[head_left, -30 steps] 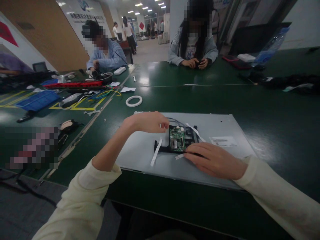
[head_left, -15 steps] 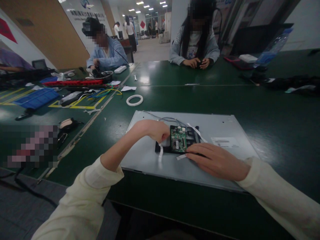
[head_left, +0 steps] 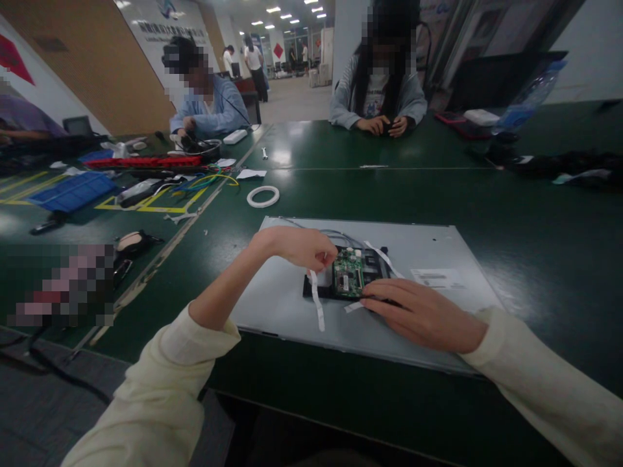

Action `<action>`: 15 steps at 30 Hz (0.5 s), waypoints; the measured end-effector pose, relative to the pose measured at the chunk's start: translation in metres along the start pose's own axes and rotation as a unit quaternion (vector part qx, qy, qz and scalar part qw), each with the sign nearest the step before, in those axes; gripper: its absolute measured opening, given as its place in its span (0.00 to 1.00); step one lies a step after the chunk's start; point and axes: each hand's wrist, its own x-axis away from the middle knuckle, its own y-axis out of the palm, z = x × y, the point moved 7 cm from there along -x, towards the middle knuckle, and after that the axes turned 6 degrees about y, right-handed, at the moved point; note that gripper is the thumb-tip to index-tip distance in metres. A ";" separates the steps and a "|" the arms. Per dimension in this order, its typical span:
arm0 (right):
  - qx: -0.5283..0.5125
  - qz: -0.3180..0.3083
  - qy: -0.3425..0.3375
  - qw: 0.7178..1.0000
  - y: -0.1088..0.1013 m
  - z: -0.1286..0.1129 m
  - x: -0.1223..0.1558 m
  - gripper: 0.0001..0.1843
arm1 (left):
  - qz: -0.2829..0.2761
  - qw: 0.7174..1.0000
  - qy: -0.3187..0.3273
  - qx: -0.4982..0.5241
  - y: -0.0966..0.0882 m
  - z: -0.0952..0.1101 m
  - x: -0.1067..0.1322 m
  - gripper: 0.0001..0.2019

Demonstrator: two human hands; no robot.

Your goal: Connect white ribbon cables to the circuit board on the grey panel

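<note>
The work appears to be partway through: the green circuit board is seated in a black bracket on the grey panel, between the two hands. One white strip is laid across the bracket, ahead of the right hand, and a short strip lies just beside that hand's fingertips. A loose strip trails toward the wearer from the left hand, whose fingers are curled narrow and seem to be pinching its upper end; its fixing is judged to be left undone. The right hand is rested flat, fingers together, at the board's near corner; whether anything is gripped there cannot be told. Beyond the left hand, thin cables are seen running toward the board, their connection being hidden.
</note>
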 end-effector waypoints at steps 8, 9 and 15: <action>-0.047 0.019 -0.042 0.998 -0.007 -0.031 -0.005 0.16 | -0.018 1.000 -0.002 -0.012 0.006 -0.002 -0.001 0.11; -0.056 0.014 -0.047 0.997 -0.006 -0.037 -0.007 0.17 | -0.023 1.000 0.001 -0.009 0.007 -0.001 -0.001 0.12; -0.097 -0.102 -0.022 0.990 0.015 -0.047 -0.010 0.26 | -0.024 1.000 0.011 -0.007 0.008 0.002 -0.003 0.15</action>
